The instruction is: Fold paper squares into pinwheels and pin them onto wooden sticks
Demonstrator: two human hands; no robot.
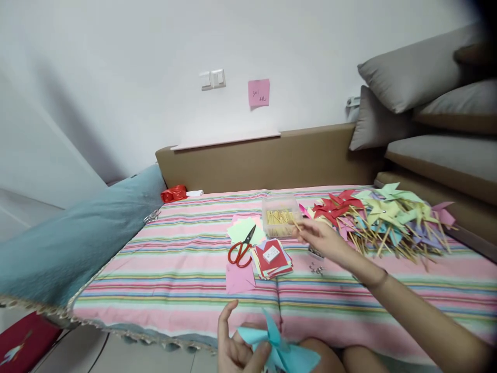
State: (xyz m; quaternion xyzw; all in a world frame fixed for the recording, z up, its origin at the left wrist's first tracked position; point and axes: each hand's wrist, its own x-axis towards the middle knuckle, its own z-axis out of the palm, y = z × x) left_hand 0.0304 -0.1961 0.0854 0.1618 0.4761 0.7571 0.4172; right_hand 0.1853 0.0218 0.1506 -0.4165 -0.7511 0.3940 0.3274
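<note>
In my left hand (243, 346) is a light blue paper pinwheel (277, 344), pinched between thumb and fingers at the bottom of the view. My right hand (312, 233) reaches over the cloth and pinches a thin wooden stick (297, 225) beside a clear plastic box (267, 231) of such sticks. Left of the box, red-handled scissors (243, 248) lie across pastel paper sheets (237, 231). A stack of coloured square papers (285, 267) carries a small white box (271, 254). Small metal pins (316, 269) lie just below my right hand.
Many finished pinwheels on sticks (384, 212) are heaped at the right. Grey cushions (419, 67) are piled behind them. A red plastic roll (174, 194) lies at the back left, near a blue-covered armrest (89, 233). The striped cloth (174, 280) covers the seat.
</note>
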